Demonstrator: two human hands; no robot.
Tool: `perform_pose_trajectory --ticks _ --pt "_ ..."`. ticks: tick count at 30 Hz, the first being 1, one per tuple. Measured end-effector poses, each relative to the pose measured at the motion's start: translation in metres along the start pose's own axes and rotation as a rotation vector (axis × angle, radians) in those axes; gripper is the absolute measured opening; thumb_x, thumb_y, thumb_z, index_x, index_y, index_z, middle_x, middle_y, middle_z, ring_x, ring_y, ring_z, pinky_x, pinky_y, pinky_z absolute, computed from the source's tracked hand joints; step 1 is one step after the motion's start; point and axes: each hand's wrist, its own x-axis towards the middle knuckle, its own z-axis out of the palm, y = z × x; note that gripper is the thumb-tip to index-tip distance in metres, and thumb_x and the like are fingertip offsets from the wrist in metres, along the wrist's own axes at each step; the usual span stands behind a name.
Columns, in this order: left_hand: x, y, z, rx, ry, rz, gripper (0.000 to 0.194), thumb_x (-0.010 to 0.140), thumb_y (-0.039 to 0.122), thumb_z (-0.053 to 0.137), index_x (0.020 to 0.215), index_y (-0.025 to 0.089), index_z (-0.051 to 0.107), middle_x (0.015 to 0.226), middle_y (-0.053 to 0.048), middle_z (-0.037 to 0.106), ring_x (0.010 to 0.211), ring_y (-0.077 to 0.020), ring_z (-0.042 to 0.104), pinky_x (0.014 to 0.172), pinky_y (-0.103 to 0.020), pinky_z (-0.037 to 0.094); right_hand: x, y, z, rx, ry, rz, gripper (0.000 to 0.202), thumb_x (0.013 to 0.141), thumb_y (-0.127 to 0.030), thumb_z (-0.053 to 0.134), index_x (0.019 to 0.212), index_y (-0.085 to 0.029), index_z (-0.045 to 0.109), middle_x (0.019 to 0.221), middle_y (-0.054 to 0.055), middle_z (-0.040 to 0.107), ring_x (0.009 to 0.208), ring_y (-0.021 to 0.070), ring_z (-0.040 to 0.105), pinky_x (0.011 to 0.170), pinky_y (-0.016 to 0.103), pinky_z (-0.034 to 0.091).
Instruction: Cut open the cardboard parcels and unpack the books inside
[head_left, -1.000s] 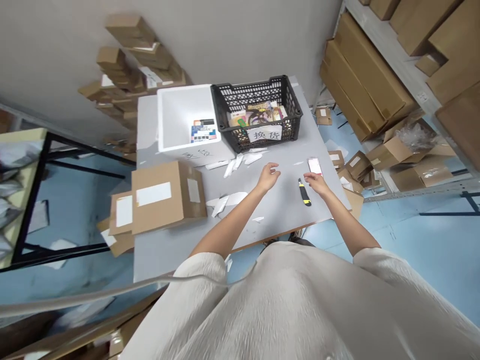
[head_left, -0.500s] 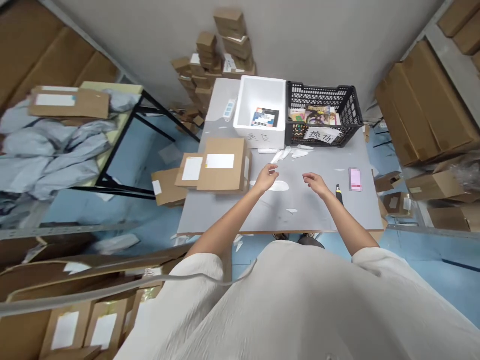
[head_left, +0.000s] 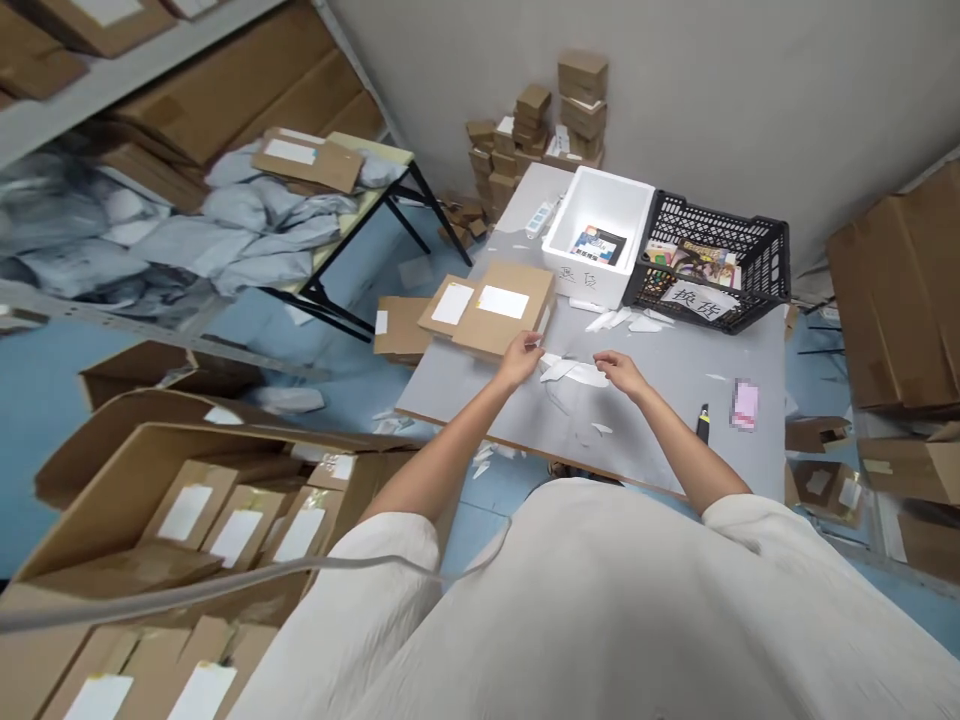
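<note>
My left hand [head_left: 520, 360] is beside the right front corner of a brown cardboard box [head_left: 491, 328], its finger and thumb slightly apart. I cannot tell whether it touches the box. White paper scraps [head_left: 576, 372] lie on the grey table between my hands. At their right end is my right hand [head_left: 621, 374], fingers loosely bent and nothing visible in them. The box carries a blank-looking white label [head_left: 502, 302] and sits against a smaller labelled box [head_left: 448, 303]. A black and yellow utility knife [head_left: 703, 424] lies right of my right hand.
Behind are a white bin [head_left: 588, 286] and a black plastic crate [head_left: 712, 308], both holding printed packets or booklets. A phone [head_left: 745, 404] is at the table's right. Left stands a side table [head_left: 379, 205] with grey parcels. A large open carton [head_left: 90, 490] of boxes is lower left.
My view has turned left, so the table appears further right and slanted. A white strip now lies across the pale patch between my hands. My left hand is nearer the box.
</note>
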Motion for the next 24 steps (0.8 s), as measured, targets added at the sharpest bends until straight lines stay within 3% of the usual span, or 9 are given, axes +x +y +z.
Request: perform_pose_trajectory --ticks 5,9,13,18,24 --pt "-0.013 -0.009 -0.021 0.029 0.039 0.007 0.031 0.075 0.023 0.077 0.106 0.025 0.072 0.123 -0.009 0.081 0.116 -0.0297 0.076 0.115 -0.052 0.060 0.006 -0.009 0.018 -0.010 -0.068 -0.038 0.026 0.079 -0.036 0.079 0.102 -0.023 0.083 0.112 0.006 0.084 0.105 0.0261 0.074 0.107 0.047 0.060" --pt "-0.008 -0.014 -0.041 0.101 0.048 -0.042 0.033 0.079 0.022 0.073 0.112 0.023 0.073 0.136 -0.012 0.080 0.127 -0.0312 0.075 0.118 -0.050 0.059 0.011 -0.017 0.033 -0.004 -0.093 -0.070 0.027 0.080 -0.035 0.080 0.104 -0.023 0.084 0.109 0.005 0.085 0.105 0.0246 0.075 0.106 0.045 0.061" --pt "0.014 -0.022 -0.065 0.158 0.032 -0.053 0.036 0.081 0.022 0.070 0.117 0.023 0.074 0.142 -0.011 0.078 0.134 -0.0307 0.073 0.122 -0.047 0.057 0.021 -0.026 0.050 -0.005 -0.078 -0.087 0.029 0.080 -0.036 0.080 0.105 -0.022 0.085 0.108 0.005 0.085 0.104 0.0236 0.075 0.104 0.043 0.062" --pt "0.053 -0.039 -0.096 0.224 -0.011 -0.031 0.036 0.081 0.023 0.069 0.117 0.025 0.074 0.132 -0.009 0.080 0.137 -0.0308 0.071 0.123 -0.048 0.055 0.035 -0.036 0.085 -0.006 -0.041 -0.042 0.026 0.083 -0.032 0.077 0.105 -0.021 0.085 0.110 0.007 0.086 0.109 0.0258 0.077 0.109 0.046 0.061" --pt "0.092 -0.063 -0.125 0.347 -0.007 0.094 0.033 0.080 0.018 0.071 0.112 0.027 0.071 0.135 -0.010 0.077 0.141 -0.0330 0.068 0.129 -0.053 0.051 0.046 -0.043 0.132 -0.053 -0.007 0.011 0.037 0.088 -0.027 0.075 0.124 -0.021 0.084 0.137 0.011 0.083 0.128 0.0287 0.076 0.122 0.049 0.056"
